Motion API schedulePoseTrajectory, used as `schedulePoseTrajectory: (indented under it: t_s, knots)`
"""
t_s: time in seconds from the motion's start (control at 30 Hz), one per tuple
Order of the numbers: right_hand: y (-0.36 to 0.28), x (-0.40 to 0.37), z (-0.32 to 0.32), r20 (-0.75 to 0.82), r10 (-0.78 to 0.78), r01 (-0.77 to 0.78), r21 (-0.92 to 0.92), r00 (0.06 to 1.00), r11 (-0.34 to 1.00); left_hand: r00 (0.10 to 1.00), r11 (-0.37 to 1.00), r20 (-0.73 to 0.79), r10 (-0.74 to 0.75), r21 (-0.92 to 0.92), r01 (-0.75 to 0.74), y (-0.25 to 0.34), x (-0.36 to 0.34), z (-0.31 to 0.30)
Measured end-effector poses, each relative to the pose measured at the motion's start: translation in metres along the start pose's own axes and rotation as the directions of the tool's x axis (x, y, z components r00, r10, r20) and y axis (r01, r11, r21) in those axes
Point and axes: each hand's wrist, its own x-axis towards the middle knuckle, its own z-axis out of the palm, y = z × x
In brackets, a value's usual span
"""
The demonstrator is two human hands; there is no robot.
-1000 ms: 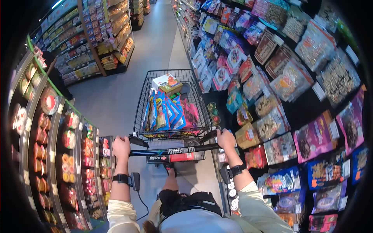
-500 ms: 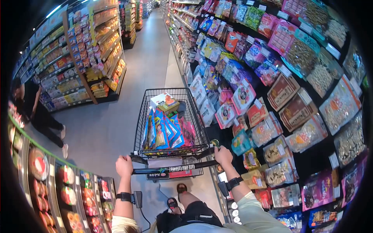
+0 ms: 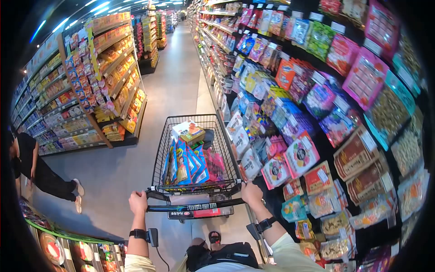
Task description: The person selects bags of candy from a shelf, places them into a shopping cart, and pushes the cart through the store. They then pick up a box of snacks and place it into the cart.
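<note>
A black wire shopping cart (image 3: pixel 159 158) stands in front of me, with its dark handlebar (image 3: pixel 195 206) across my body. My left hand (image 3: pixel 138 202) is wrapped round the bar's left end, and my right hand (image 3: pixel 252 195) grips the right end. Inside the basket lie several blue snack bags (image 3: pixel 183 163), a pink package (image 3: pixel 214 163) beside them, and a white and brown box (image 3: pixel 188 131) on top toward the front. Under the basket, a lower rack holds a pale item and a red and black one, partly hidden by the bar.
Hanging bagged snacks (image 3: pixel 299 154) line the right wall close to the cart. At left are a shelf unit (image 3: pixel 115 77), a person in dark clothes (image 3: pixel 50 167) and a lower display (image 3: pixel 68 249). The grey aisle floor (image 3: pixel 174 68) runs ahead.
The cart and I have moved forward along the aisle, with both hands still on the bar. Shelves on the right have slid back past me, and the view has tilted up slightly.
</note>
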Motion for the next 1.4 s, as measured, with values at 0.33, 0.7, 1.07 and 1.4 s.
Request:
schedulePoseTrajectory:
  t_s: [0.33,0.7,1.07,1.4]
  knots:
    - [-0.102,0.142,0.008,0.019,-0.011,0.011,-0.038,1.0,0.999,0.995,0.993,0.005,-0.096,0.073,0.096,0.097,0.158,0.053]
    - [-0.196,0.304,0.037,-0.054,0.04,-0.039,0.021,0.998,0.999,0.997,0.99,0.073,0.03,0.133,-0.039,0.18,0.344,0.139]
    - [-0.302,0.441,0.039,-0.007,0.141,-0.141,0.007,0.99,0.99,0.991,0.986,0.052,0.125,0.102,-0.13,0.268,0.506,0.2]
    - [-0.378,0.541,0.047,0.09,0.118,-0.106,-0.123,0.989,0.987,0.94,0.949,0.18,0.291,0.075,-0.308,0.319,0.643,0.251]
